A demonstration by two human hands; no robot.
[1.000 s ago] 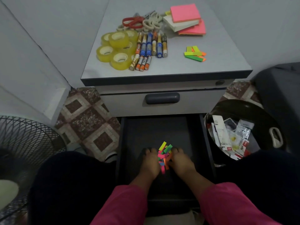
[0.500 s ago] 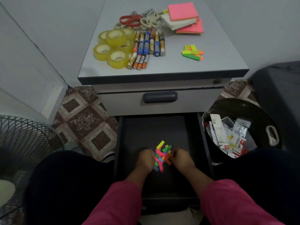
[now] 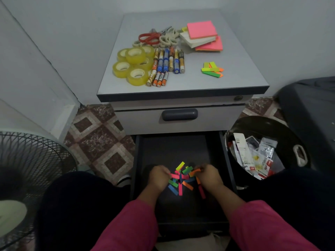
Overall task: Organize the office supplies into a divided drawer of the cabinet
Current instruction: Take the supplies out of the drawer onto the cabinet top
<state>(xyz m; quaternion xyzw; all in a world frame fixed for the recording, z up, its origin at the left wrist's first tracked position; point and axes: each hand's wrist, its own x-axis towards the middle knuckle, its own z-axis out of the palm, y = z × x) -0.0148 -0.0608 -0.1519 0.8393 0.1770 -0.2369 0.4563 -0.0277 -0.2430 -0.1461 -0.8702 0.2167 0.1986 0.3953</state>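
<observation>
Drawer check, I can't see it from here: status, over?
Both hands gathering colored tabs in open drawer. More tabs on cabinet top. Nothing blocking.

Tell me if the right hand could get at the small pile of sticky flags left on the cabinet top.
Probably yes. The right hand is down in the open drawer among flags; the sticky flags lie apart on the cabinet top, nothing covering them.

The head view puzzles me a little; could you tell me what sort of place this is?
Probably a home or small office corner: a small drawer cabinet topped with office supplies, patterned floor tiles, a floor fan and a bin of wrappers beside it.
</observation>
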